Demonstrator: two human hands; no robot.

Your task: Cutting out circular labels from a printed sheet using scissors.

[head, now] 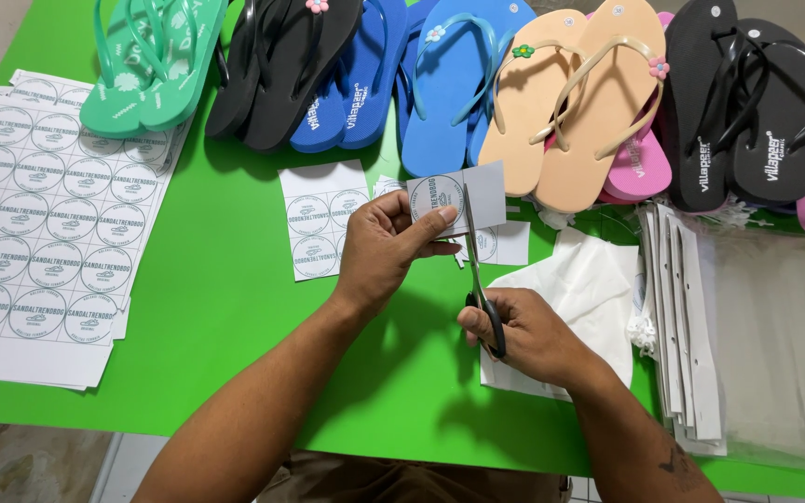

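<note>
We pinch a small label sheet [458,197] in our left hand [386,251] above the green table [225,279], while our right hand [525,333] grips scissors [477,270] cutting it; full printed sheets [44,214] remain uncut, we judge.

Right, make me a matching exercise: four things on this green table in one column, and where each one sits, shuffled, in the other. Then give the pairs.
Things:
1. small grey paper piece with a round printed label
2. black-handled metal scissors
3. large white sheets of round printed labels
4. mint-green rubber flip-flops

Places:
A. far left end of the sandal row
B. flat on the table's left side
C. in the right hand, blades pointing up
D. pinched in the left hand

Pairs: 1-D, 2-C, 3-B, 4-A
</note>
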